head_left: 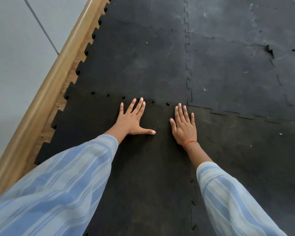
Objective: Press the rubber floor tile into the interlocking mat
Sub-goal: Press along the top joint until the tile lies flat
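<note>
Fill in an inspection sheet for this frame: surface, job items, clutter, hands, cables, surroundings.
Surface: black interlocking rubber mat of jigsaw-edged tiles, scuffed with pale marks; a torn spot near the right edge.
Job's things: dark black rubber floor tile under both hands; small gaps show along its far seam, so it looks not fully seated.
Clutter: a few pale specks on the mat.
Hands: left hand flat, fingers spread, near the far seam; right hand flat beside it, red thread on the wrist. Both empty.
Cables: nothing seen.
Surroundings: light wooden skirting board and strip of wood-look floor along the left; grey wall beyond.
</note>
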`<state>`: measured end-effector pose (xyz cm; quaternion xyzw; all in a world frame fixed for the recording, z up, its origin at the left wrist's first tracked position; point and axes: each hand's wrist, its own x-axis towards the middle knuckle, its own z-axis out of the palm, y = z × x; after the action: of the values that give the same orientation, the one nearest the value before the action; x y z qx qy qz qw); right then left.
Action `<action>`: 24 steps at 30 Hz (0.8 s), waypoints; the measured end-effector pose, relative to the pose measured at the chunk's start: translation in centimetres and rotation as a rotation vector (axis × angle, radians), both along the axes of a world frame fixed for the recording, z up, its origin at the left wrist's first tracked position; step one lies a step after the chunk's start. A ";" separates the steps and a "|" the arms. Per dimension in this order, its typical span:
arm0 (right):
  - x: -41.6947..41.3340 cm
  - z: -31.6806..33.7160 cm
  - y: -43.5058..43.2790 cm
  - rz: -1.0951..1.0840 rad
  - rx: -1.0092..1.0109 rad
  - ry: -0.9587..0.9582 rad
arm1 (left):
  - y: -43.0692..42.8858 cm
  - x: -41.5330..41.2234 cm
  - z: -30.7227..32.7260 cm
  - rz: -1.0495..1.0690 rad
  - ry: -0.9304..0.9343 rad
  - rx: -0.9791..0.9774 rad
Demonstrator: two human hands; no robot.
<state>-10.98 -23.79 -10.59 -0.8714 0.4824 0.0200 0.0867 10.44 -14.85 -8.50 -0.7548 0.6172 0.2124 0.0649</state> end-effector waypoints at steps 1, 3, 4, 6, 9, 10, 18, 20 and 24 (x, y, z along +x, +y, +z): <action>0.1 0.0 -0.2 -0.002 -0.006 0.002 | -0.1 0.0 -0.2 0.003 -0.009 -0.001; 0.4 0.0 -0.4 -0.017 0.029 0.001 | -0.2 0.0 -0.4 0.012 0.002 0.009; 0.7 0.1 -0.5 -0.029 0.049 0.004 | -0.3 -0.1 -0.5 0.014 0.011 0.016; 1.8 0.4 -1.0 -0.068 0.101 0.025 | -0.4 -0.1 -0.5 0.017 0.025 0.039; 3.9 1.4 -2.2 -0.126 0.220 0.092 | -0.7 -0.1 0.0 0.006 0.011 0.082; 4.4 1.7 -2.5 -0.134 0.254 0.119 | -0.7 -0.1 0.2 0.005 0.007 0.093; 8.5 2.9 0.3 0.138 0.255 0.133 | 1.3 3.0 0.5 -0.005 -0.010 0.008; 10.3 2.7 1.5 0.191 0.262 0.122 | 2.7 5.8 0.6 0.109 -0.025 0.031; 11.2 2.1 1.9 0.155 0.248 0.142 | 3.8 8.7 0.4 0.198 -0.024 0.101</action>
<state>0.21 -21.87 -8.52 -0.8850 0.4126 0.1475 0.1575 19.17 -11.01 -8.08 -0.8103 0.5273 0.2396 0.0890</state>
